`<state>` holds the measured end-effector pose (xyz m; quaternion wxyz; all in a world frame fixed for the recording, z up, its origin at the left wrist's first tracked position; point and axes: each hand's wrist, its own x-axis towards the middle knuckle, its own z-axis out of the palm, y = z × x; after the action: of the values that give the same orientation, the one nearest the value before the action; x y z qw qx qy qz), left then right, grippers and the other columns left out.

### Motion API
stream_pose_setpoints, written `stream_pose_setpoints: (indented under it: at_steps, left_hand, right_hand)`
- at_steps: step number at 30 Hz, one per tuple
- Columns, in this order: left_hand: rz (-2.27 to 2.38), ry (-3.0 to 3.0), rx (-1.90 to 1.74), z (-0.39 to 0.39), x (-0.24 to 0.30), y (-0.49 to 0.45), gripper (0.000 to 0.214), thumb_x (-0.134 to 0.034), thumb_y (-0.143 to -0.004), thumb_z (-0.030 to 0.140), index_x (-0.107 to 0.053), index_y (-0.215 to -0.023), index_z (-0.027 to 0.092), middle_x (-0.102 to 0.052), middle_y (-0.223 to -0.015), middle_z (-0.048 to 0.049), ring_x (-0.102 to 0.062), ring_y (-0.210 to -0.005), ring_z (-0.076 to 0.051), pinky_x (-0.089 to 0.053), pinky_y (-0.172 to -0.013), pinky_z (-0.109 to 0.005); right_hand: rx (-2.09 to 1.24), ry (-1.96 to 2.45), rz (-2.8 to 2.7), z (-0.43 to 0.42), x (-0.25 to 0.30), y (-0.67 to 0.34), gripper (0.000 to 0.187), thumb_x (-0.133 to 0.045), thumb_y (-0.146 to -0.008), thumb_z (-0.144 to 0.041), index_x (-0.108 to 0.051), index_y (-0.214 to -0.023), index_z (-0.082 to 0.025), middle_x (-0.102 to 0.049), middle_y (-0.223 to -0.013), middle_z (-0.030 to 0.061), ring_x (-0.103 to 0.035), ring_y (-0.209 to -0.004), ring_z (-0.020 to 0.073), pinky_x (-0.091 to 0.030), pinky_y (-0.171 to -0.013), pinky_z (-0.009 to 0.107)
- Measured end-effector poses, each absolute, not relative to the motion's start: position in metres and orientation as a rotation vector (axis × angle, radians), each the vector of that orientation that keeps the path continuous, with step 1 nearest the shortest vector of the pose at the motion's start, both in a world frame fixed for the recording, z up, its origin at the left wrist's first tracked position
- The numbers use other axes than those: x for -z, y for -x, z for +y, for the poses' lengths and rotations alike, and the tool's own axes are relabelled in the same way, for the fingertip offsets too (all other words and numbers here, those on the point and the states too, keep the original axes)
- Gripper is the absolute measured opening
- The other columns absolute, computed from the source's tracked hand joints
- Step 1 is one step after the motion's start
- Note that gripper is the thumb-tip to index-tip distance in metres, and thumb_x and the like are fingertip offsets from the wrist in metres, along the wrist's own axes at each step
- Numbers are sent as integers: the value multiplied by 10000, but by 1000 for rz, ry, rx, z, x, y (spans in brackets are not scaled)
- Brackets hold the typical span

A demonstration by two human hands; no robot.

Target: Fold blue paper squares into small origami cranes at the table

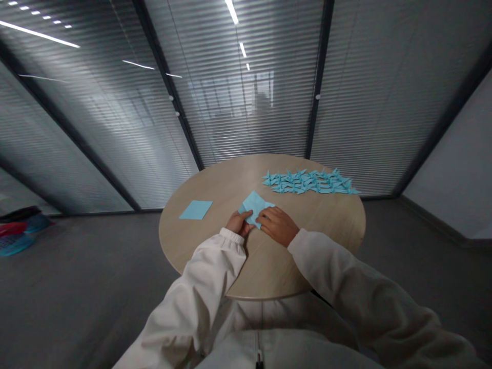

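Observation:
A light blue sheet of origami paper (pixel 254 200), partly folded, is between my hands over the middle of the round table. My left hand (pixel 239 223) grips its lower left edge, thumb on top and fingers beneath. On the right side, my right hand (pixel 277 224) has its fingers closed on the paper near its lower right edge. The fingers cover part of the folds, so their exact shape is hidden.
A flat stack or sheet of blue paper (pixel 196 209) lies at the left of the wooden table (pixel 215 174). Several folded blue paper cranes (pixel 311 182) stand in rows at the back right. Glass panels with blinds (pixel 249 128) rise behind the table. Baskets (pixel 17 238) sit on the floor far left.

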<state>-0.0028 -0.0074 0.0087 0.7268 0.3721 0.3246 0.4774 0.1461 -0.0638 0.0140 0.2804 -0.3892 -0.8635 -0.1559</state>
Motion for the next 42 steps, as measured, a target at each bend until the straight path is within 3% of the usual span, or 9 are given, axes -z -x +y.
stream_pose_setpoints:
  at_steps: [6,17,26,32,42]
  left_hand:
    - [742,-808,-1090,-10,-13,3,164,-602,-680,94,-580,-843,89,-661,-710,-83,-648,-746,-206,-574,-652,-324]
    - [792,-836,-1085,-17,-20,0,92,-586,-714,129,-575,-793,84,-664,-663,-77,-656,-654,-190,-568,-658,-315]
    - [740,-941,-1026,-19,-16,-1,290,-682,-669,330,-570,-833,120,-658,-727,-62,-640,-672,-168,-540,-681,-318]
    - [844,-1437,-919,-15,-12,4,360,-773,-514,381,-578,-654,113,-562,-541,-9,-556,-585,-151,-443,-529,-240]
    - [864,-1617,-1023,-18,-17,6,398,-709,-553,468,-483,-531,142,-439,-472,37,-358,-458,-68,-302,-446,-205]
  right_hand:
    - [315,1031,-2200,-59,-6,-149,179,-454,-879,-234,-625,-873,-179,-600,-870,80,-494,-856,200,-359,-790,341]
    - [-55,1164,-1882,-51,-2,-152,226,-498,-859,-306,-589,-698,-176,-601,-745,43,-542,-756,162,-404,-721,287]
    - [-148,1253,-1877,-51,-1,-152,193,-520,-832,-238,-563,-655,-176,-591,-689,19,-535,-677,138,-381,-662,256]
    - [-136,1305,-1880,-50,-1,-151,184,-524,-823,-228,-567,-652,-174,-599,-669,21,-541,-652,138,-368,-636,249]
    - [-144,1347,-1812,-50,-1,-153,303,-515,-829,-387,-598,-618,-186,-601,-635,20,-531,-598,132,-355,-578,247]
